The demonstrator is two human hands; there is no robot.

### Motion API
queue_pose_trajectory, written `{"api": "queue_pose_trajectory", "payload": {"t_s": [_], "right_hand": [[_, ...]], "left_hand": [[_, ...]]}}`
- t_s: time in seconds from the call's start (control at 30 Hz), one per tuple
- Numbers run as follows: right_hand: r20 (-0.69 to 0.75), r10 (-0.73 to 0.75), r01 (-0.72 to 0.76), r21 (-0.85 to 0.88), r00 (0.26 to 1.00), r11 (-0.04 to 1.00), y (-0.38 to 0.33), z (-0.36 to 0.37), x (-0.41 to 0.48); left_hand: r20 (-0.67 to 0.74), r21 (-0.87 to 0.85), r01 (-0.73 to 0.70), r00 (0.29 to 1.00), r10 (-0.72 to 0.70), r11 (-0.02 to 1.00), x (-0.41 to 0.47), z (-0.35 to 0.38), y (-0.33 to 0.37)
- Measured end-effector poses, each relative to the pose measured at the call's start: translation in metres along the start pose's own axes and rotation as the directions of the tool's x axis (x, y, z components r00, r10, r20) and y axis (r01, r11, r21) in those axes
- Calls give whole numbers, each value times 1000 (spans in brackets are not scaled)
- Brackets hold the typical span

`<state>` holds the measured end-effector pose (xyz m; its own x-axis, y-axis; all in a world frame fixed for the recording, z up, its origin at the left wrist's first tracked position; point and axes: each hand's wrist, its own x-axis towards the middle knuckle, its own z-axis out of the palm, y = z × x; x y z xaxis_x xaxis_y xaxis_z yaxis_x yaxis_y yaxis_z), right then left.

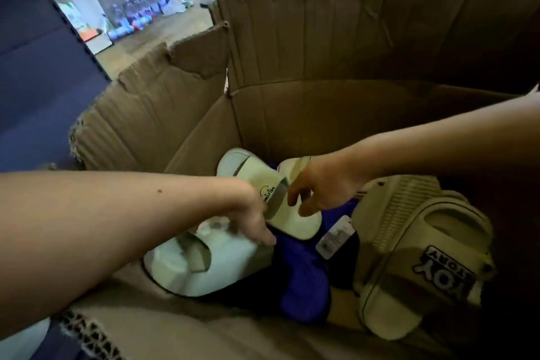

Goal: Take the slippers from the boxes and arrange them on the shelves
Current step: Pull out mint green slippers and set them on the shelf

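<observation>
Right hand (318, 190): fingers curled onto pale slipper (295, 222), inside cardboard box (292, 38). Left hand (254, 219): against same slipper, grip unclear. Also boxed: white slipper (210, 269), beige slipper (409, 242), purple item (304, 278). No shelf contents shown; unloading judged unfinished.

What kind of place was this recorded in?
Probably a stockroom or warehouse, not a home: a big torn brown cardboard box holding pale slippers, a bare concrete floor with packs of plastic water bottles on it, and a dark blue metal shelving unit at left.
</observation>
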<state>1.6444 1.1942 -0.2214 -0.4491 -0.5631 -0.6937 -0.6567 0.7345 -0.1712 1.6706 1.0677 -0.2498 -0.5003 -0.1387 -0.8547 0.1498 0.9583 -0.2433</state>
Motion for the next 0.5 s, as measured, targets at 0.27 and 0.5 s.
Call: {"api": "queue_pose_trajectory", "payload": {"t_s": [0.27, 0.5], "right_hand": [[-369, -154, -83, -553, 916, 829, 1, 15, 83], [-445, -253, -111, -645, 859, 756, -24, 23, 112]], "left_hand": [[-31, -30, -91, 995, 90, 995, -8, 49, -7], [-65, 100, -44, 997, 51, 994, -23, 57, -1]]}}
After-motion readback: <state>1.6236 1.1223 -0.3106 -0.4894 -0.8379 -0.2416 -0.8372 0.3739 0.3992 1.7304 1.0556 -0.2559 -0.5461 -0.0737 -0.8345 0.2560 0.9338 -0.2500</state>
